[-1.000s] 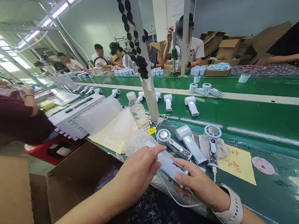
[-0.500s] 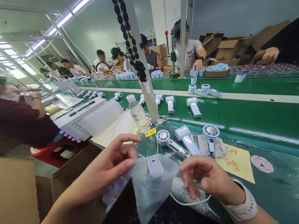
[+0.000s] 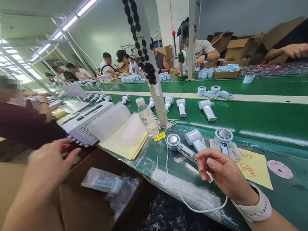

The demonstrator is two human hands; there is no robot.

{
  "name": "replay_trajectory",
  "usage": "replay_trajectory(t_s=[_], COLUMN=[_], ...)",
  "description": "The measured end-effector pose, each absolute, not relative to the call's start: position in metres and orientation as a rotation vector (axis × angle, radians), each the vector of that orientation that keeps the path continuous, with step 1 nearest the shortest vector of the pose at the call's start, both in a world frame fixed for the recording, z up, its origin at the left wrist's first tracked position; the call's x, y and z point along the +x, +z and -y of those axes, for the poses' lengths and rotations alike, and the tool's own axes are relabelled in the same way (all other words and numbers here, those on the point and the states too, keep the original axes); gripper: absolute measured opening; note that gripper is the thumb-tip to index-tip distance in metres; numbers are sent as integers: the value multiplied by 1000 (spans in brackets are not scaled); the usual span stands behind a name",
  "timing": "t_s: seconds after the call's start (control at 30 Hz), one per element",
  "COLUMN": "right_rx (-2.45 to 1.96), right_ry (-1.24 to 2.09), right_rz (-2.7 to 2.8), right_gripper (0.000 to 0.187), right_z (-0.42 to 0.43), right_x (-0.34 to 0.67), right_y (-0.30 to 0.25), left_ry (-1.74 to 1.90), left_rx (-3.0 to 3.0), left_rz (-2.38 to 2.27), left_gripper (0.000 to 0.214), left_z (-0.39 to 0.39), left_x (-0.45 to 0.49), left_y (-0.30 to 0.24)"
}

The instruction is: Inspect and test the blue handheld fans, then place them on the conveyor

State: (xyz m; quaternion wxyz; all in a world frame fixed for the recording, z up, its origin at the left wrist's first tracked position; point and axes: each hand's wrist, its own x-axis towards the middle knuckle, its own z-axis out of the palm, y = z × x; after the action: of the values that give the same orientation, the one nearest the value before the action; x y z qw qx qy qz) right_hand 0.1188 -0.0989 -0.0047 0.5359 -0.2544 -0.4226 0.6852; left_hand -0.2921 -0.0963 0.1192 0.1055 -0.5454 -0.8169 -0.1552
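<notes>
My left hand (image 3: 48, 165) is over an open cardboard box (image 3: 83, 211) at the lower left, slightly blurred, its fingers apart and nothing in them. Inside that box lies a translucent bubble-wrap bag (image 3: 102, 180) with something pale blue in it, beside more crumpled clear wrap. My right hand (image 3: 218, 171), with a white watch strap at the wrist, hovers over the bench edge, fingers loosely bent and holding nothing. Just beyond it are light blue handheld fans: one with a round grille (image 3: 173, 141), one lying on its side (image 3: 195, 137), and one on a cloth (image 3: 224, 135).
A white cable (image 3: 182, 195) loops over the bench edge. Behind are a water bottle (image 3: 147, 118), a slanted post (image 3: 157, 102), yellow sheets (image 3: 124, 145) and a yellow note (image 3: 256, 167). More fans (image 3: 207, 109) lie on the green conveyor belt (image 3: 258, 116). Co-workers sit across and at left.
My left hand has let go of the translucent bag and moved left over the box. A bagged item now shows in the box. My right hand moved slightly right and up.
</notes>
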Motion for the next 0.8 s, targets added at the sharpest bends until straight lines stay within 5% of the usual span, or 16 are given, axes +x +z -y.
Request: replay_trajectory(t_s=[0.33,0.6,0.8], right_rx=[-1141,-1419,-1687], right_ry=[744,599,498], right_rz=[793,817,981], right_gripper=[22,29,41], right_z=[59,27,8], right_x=[163,193,200], right_y=[-25,-54,-56], left_ry=[-1061,-184,-734], left_rx=[-3091,-2942,-2887], left_rz=[1505,1777,1533], left_gripper=[31,39,36], left_z=[47,-37,-36], left_x=[-97,-45,-35], left_y=[97,39,18])
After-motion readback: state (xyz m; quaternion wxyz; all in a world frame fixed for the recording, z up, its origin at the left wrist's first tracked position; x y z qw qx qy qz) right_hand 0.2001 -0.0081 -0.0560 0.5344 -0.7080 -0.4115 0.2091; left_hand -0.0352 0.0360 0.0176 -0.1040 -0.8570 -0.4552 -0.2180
